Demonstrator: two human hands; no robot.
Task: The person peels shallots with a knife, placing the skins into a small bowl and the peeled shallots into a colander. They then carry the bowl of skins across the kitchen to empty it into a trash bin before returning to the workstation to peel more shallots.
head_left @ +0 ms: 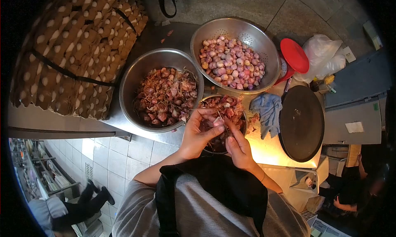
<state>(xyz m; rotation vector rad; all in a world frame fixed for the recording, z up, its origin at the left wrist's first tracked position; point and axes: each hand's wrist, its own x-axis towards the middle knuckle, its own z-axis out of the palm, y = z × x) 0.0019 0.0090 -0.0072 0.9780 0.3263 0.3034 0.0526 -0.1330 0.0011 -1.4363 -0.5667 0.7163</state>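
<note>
My left hand point(199, 132) is closed around a small pinkish shallot point(218, 121), held between thumb and fingers. Close against it, my right hand point(239, 147) is closed with its fingertips at the shallot; a thin, dark sliver shows there, too small to name. Both hands are over a bowl of peelings point(227, 106), whose near part they cover. To the left, a steel bowl point(127, 103) holds unpeeled shallots point(161, 97) with dry roots. Farther back, peeled shallots point(235, 63) fill part of a steel colander point(199, 33).
Stacked egg trays point(74, 51) stand at left, bound with black straps. To the right are a crumpled blue cloth point(267, 112), a round black tray point(302, 123), a red scale point(294, 56) and plastic bags point(324, 55). Other people are at lower left and far right.
</note>
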